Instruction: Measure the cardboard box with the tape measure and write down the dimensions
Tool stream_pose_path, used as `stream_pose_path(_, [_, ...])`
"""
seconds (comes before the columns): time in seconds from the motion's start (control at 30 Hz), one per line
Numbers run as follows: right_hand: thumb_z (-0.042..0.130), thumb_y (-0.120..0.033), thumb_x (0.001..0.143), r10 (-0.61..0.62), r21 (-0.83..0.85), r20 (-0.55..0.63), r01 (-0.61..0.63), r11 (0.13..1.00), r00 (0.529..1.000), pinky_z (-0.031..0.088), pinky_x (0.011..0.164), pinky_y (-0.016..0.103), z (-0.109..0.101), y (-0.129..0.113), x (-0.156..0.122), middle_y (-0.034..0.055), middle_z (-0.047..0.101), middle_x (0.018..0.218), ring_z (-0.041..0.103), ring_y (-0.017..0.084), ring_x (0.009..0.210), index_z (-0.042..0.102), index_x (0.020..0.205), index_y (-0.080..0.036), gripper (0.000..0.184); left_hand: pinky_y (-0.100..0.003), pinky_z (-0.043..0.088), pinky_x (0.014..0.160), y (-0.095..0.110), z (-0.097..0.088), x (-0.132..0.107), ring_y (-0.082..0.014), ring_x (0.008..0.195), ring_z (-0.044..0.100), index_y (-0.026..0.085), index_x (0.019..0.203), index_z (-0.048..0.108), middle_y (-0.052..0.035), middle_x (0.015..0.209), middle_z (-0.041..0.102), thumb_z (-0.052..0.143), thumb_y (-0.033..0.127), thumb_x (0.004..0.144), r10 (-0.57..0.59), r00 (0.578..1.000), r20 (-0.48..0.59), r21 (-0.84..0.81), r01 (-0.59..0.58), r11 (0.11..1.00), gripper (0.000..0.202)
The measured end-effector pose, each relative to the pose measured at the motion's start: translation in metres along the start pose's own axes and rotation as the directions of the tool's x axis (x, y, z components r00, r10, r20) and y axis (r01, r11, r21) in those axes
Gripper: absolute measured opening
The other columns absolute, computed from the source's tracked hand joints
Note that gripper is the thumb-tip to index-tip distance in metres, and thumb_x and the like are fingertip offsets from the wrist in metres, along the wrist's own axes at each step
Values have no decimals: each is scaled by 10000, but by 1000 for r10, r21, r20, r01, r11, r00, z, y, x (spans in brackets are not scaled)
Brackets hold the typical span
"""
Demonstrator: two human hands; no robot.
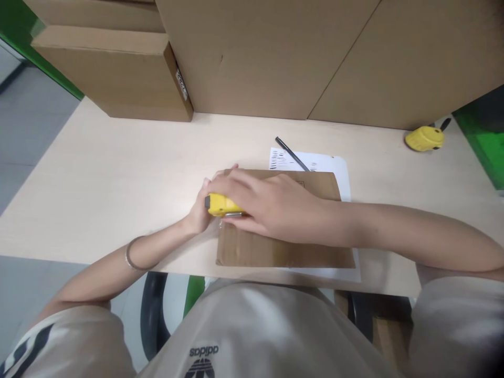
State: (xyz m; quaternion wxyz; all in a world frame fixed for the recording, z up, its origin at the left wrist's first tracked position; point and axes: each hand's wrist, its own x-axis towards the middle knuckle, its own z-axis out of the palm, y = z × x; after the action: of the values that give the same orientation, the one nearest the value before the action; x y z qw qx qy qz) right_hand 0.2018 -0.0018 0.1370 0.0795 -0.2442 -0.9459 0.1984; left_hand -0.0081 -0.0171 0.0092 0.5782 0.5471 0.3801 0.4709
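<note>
A flat brown cardboard box (283, 254) lies before me near the table's front edge. Over its left part, my right hand (271, 205) is closed around a yellow tape measure (220, 203) with a dark end and a metal clip. The palm and forearm pass low across the box top. At the box's left end is my left hand (200, 212), gripping around that edge. Its thumb tip and one fingertip show, while my right hand and the tape measure cover the rest. Whether a blade is pulled out of the tape measure is hidden.
Beneath the box sits a printed white sheet (343, 176), with a black pen (291, 153) across its top. A second yellow tape measure (425, 138) with a dark strap stands at the far right. Large cardboard boxes (252, 58) line the back of the pale table (118, 184).
</note>
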Motion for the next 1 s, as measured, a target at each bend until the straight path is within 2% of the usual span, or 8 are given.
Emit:
stream_pose_path(0.1, [612,-284,1049,43,-3,-10,-43,999,999,401,628,296,-4,2,-11,66,712,1399,712,193,887,562,1448,-249,403,-612,312,1379,-6,-9,2,-386,1658,391,273,1363,713,-83,1604,625,660,636,996,74,995,72,65,-79,995,519])
stream_pose_path(0.23, [685,-339,982,210,66,-79,-205,976,974,473,696,300,-16,21,-60,4,791,1180,728,196,846,611,1392,-303,418,-665,256,1376,-11,-15,8,-394,1678,342,317,1292,740,-85,1416,715,710,585,987,229,959,168,91,-247,965,407])
stream_pose_path(0.37, [738,-473,974,419,122,-113,-406,906,901,490,616,308,-32,41,-132,6,783,1062,661,164,671,660,1325,-323,390,-613,332,1353,-8,-17,12,-370,1641,414,349,1319,735,-82,1388,696,709,538,1005,260,941,215,103,-286,953,367])
stream_pose_path(0.53, [785,-471,930,574,133,-194,-558,819,796,553,691,333,-36,50,-185,25,768,1075,692,213,787,690,1236,-351,342,-548,385,1328,-6,-21,13,-339,1607,471,356,1335,732,-73,1364,706,726,505,1004,263,937,229,108,-293,950,363])
stream_pose_path(0.67, [743,-605,930,591,162,-226,-568,807,774,542,676,344,-32,50,-189,14,761,1042,673,221,765,688,1214,-351,385,-523,414,1307,-8,-21,12,-322,1582,505,349,1347,728,-69,1436,708,724,501,1005,266,939,219,122,-297,947,375])
stream_pose_path(0.83, [679,-496,999,540,24,-96,-540,841,836,486,588,357,-50,40,-179,12,778,1020,635,195,657,632,1290,-457,298,-539,438,1287,-7,-22,10,-323,1528,564,335,1340,733,-76,1480,707,712,483,1002,244,951,190,141,-273,952,369])
stream_pose_path(0.9, [666,-500,1011,478,21,-86,-478,878,874,484,591,367,-52,32,-158,17,781,1076,657,201,681,613,1328,-461,324,-541,430,1292,-6,-22,9,-327,1521,570,331,1333,741,-78,1486,708,710,494,997,233,956,178,145,-260,955,374])
stream_pose_path(1.0, [626,-475,1051,327,-30,-117,-332,943,938,472,643,356,-40,19,-103,36,752,1260,720,221,852,640,1317,-334,301,-548,449,1277,-7,-21,8,-345,1473,608,300,1300,761,-88,1457,732,703,568,983,215,967,139,178,-238,955,419])
